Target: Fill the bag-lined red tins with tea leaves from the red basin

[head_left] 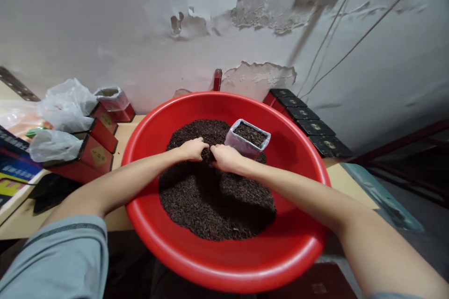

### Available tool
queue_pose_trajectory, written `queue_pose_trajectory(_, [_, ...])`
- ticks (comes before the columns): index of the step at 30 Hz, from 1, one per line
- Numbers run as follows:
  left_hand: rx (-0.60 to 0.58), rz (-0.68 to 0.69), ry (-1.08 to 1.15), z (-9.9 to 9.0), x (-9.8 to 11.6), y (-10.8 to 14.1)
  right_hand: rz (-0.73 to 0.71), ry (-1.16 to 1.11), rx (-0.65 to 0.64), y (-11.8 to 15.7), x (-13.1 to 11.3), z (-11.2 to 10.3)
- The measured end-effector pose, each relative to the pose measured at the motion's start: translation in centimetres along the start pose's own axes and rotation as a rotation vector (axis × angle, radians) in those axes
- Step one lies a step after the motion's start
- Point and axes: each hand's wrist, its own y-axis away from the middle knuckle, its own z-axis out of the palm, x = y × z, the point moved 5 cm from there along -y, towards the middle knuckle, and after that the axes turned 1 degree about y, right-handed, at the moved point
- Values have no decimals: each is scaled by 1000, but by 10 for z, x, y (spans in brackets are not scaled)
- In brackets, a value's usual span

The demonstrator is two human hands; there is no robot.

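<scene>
A big red plastic basin [224, 261] holds a heap of dark, dry loose tea leaves [210, 217]. Over the upper middle of the heap, my left hand [193, 149] is closed, its fingers curled down into the leaves. My right hand [227, 158] faces it from close by, likewise closed with the fingertips among the leaves. Exactly how much each hand grips is hidden. Just behind my right hand, a clear plastic bag [242, 145], box-shaped and filled with the same leaves, stands slightly tilted on the heap with its top open.
Red tins [98, 156] with plastic bags [58, 145] sticking out stand on the left of the table. Another open bag [111, 96] sits in a red tin behind them. Several black-topped tins [312, 127] line the wall at right. A teal plastic piece [382, 196] lies at the table's right edge.
</scene>
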Motion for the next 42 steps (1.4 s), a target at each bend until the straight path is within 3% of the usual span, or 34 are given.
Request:
queue_pose_trajectory(2, [50, -22, 45, -18, -2, 5, 22, -25, 83, 8, 8, -38])
queue_pose_trajectory(5, [70, -105, 229, -43, -4, 10, 88, -129, 256, 22, 39, -89])
queue_pose_trajectory(8, [98, -199, 439, -73, 2, 9, 193, -173, 324, 32, 81, -110])
queue_pose_trajectory(11, [114, -188, 491, -97, 19, 3, 257, -244, 295, 32, 112, -106])
queue_pose_trajectory(13, [24, -183, 462, -98, 31, -2, 281, -342, 323, 28, 123, -101])
queue_pose_trajectory(17, [-187, -229, 357, -69, 38, -5, 219, -419, 490, 19, 128, -102])
queue_pose_trajectory(21, [-251, -307, 258, -40, 22, -1, 122, -425, 553, 14, 132, -106])
queue_pose_trajectory(29, [-275, -312, 309, -26, 10, -3, 235, -575, 344, 18, 142, -99])
queue_pose_trajectory(33, [-245, -294, 213, -23, 12, -4, 201, -363, 470, 15, 142, -105])
queue_pose_trajectory(36, [-183, -261, 182, -34, 13, -5, 210, -315, 520, 14, 141, -109])
queue_pose_trajectory(39, [-27, -216, 213, -63, 21, -11, 210, -402, 434, 14, 139, -109])
queue_pose_trajectory(42, [251, -59, 261, -105, 45, -25, 187, -436, 399, 18, 139, -111])
